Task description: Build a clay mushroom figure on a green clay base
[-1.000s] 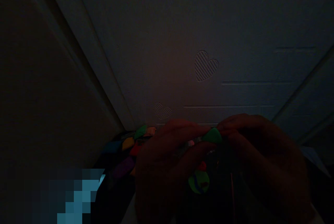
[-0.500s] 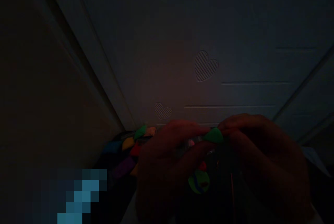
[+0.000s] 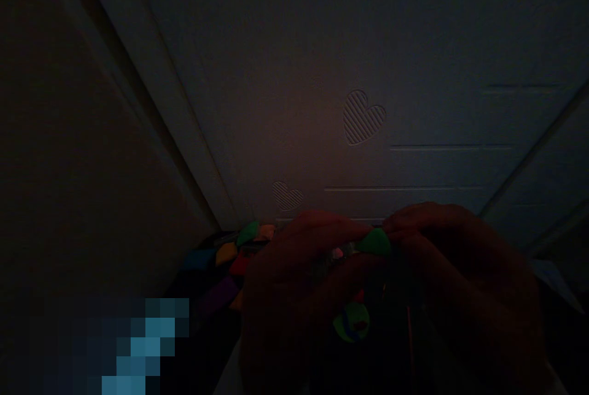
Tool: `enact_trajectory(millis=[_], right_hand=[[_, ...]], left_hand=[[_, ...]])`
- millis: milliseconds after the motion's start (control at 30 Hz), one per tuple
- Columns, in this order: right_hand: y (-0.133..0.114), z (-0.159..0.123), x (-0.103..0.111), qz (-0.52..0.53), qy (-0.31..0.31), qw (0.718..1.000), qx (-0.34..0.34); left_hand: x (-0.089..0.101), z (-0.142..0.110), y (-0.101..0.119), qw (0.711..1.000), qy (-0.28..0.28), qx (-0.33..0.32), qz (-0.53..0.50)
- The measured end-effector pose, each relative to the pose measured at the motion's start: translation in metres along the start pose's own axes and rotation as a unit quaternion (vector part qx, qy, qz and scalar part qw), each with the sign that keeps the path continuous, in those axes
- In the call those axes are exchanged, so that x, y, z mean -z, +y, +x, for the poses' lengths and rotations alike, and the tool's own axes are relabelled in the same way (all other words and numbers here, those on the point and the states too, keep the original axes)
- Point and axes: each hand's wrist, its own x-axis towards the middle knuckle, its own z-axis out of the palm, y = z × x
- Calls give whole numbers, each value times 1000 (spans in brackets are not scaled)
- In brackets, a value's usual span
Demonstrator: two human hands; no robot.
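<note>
The scene is very dark. My left hand [image 3: 294, 284] and my right hand [image 3: 464, 278] meet at the bottom centre, fingertips pinched together on a small green piece [image 3: 376, 241]. Below the fingers hangs a round green bit with blue and red marks [image 3: 351, 324]. A small pink spot [image 3: 337, 253] shows between the fingers. What the pieces belong to is hidden in the dark.
A cluster of coloured pieces, green, orange, red, blue and purple [image 3: 230, 257], lies left of my hands. Behind stands a pale panel with two embossed hearts [image 3: 362, 116] and grooved lines. A pixelated blue patch [image 3: 142, 346] sits at the lower left.
The hands stay pinched on the green piece in almost the same place; the view shifts only slightly.
</note>
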Motion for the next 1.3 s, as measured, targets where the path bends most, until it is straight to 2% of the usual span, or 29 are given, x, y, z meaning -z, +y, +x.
enact_trajectory(millis=[267, 467, 800, 1300], right_hand=[[3, -3, 0, -36, 17, 999, 24], [0, -2, -1, -71, 21, 997, 31], [0, 1, -3, -55, 5, 998, 17], [-4, -2, -6, -56, 35, 998, 14]], left_hand=[[1, 1, -3, 999, 11, -31, 23], [1, 1, -3, 999, 1, -24, 24], [1, 2, -2, 1000, 4, -6, 15], [-1, 1, -1, 1000, 12, -12, 24]])
